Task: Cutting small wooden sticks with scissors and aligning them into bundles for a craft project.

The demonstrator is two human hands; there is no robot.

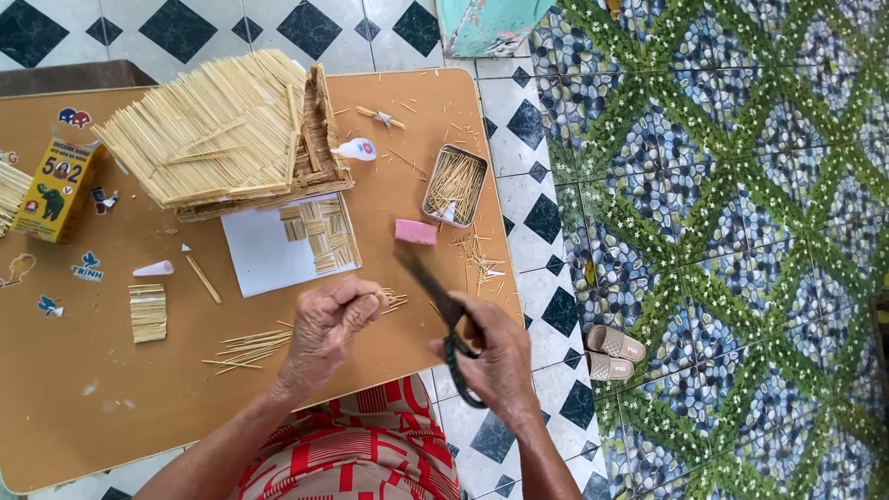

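1 left hand (326, 335), fingers closed on small bundle of thin bamboo sticks (389, 299) over brown low table (111, 398) | 1 right hand (495, 361) gripping dark scissors (443, 306), blades apart beside bundle | 1 stick-built model house (231, 130) | 1 metal tin of sticks (455, 185) | 1 pink eraser block (416, 231) | 2 beige sandals (613, 353)

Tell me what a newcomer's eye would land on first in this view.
Probably the model house of thin sticks, standing at the far side of the low brown table. Next, the two hands at the near edge: the left hand pinches a small bundle of sticks, and the right hand holds dark scissors angled toward it. A metal tin of sticks sits near the table's right edge.
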